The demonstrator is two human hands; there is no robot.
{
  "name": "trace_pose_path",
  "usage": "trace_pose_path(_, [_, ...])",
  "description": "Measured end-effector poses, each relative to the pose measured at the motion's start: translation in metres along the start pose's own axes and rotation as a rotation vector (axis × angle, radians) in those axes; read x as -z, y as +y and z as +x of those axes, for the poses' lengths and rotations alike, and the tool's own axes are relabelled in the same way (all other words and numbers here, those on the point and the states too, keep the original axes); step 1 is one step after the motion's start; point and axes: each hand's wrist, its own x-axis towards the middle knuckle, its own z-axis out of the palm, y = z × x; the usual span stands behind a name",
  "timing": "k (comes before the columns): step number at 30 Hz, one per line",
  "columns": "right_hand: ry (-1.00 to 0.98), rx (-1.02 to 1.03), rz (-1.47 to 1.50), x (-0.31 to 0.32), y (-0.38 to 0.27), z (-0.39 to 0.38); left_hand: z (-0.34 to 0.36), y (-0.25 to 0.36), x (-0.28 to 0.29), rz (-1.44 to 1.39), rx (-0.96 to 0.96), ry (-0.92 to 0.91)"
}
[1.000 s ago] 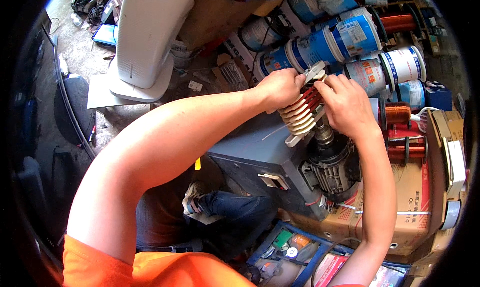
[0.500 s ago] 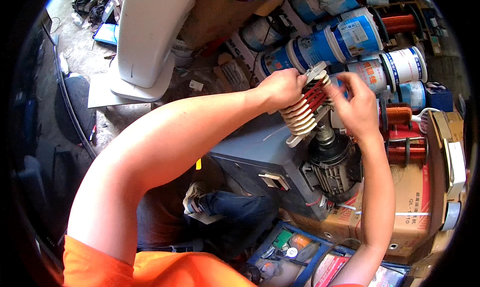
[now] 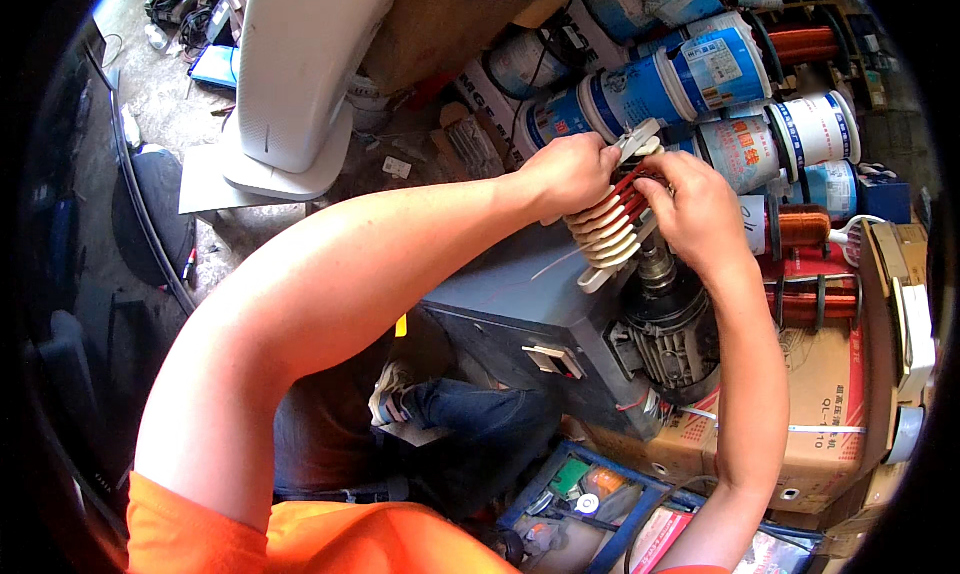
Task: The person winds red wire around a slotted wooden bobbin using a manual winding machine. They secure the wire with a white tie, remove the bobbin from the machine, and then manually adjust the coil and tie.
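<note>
A cluttered workshop with a concrete floor [image 3: 130, 34] surrounds one grey metal cabinet [image 3: 490, 294]. The left arm, bent at the elbow, reaches across above the cabinet; the right forearm rises almost upright to the right of it, wrist bent inward. The left hand [image 3: 575, 174] is curled around the upper left side of one ribbed cream coil former [image 3: 603, 229], which sits tilted above the cabinet's right end. The right hand [image 3: 695, 204] is half-curled, thumb and fingertips at the red-brown wires [image 3: 628, 199] on the former; whether they pinch any strand I cannot tell. One finned electric motor [image 3: 672, 349] stands against the cabinet's right side. Farther right are two copper wire spools [image 3: 803, 224]; below right, one large cardboard box [image 3: 810, 464]; below, one blue compartment tray [image 3: 632, 522]; upper left, one white pedestal [image 3: 300, 84].
</note>
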Motion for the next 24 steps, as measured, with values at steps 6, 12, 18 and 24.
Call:
trace_pose_path(6, [0.069, -0.047, -0.172, -0.011, -0.005, 0.000, -0.002, 0.005, 0.001, -0.018, 0.027, -0.008])
trace_pose_path(12, [0.108, -0.139, -0.313, -0.019, 0.001, 0.009, -0.001, 0.002, 0.003, -0.056, 0.080, -0.046])
trace_pose_path(18, [0.264, -0.372, 0.215, 0.005, 0.010, 0.001, -0.007, 0.013, 0.009, -0.043, 0.147, -0.118])
trace_pose_path(24, [0.297, -0.420, 0.287, 0.002, 0.017, -0.032, -0.005, 0.007, 0.009, -0.077, 0.127, -0.094])
